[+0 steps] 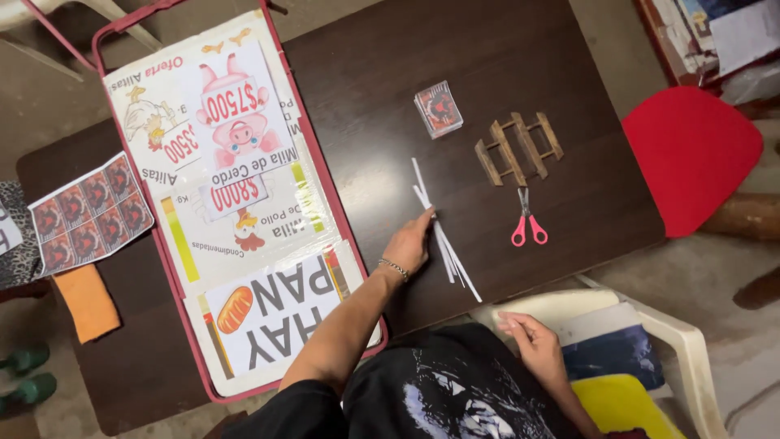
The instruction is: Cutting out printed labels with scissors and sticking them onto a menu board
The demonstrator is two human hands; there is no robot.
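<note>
While the left hand [409,244] lies flat at the centre of the frame, its fingers [424,219] press down on a bundle of white strips [443,244] on the dark bench [487,65]. They pin the paper rather than pinch it. The strips fan out from under the fingertips, running from just above them down toward the lower right, where the ends reach the bench's near edge. By the look of it, the step in hand is gathering or squaring up the cut strips.

At lower centre, the right hand [532,341] hovers off the bench with fingers loosely curled and nothing in them, near the strips' lower ends but apart from them. A next move would call for that hand to come in and meet those ends so the bundle can be lifted without scattering.

Pink scissors [528,223] lie right of the strips, well clear, below a small wooden rack [518,148]. A card stack [439,108] sits above.
</note>
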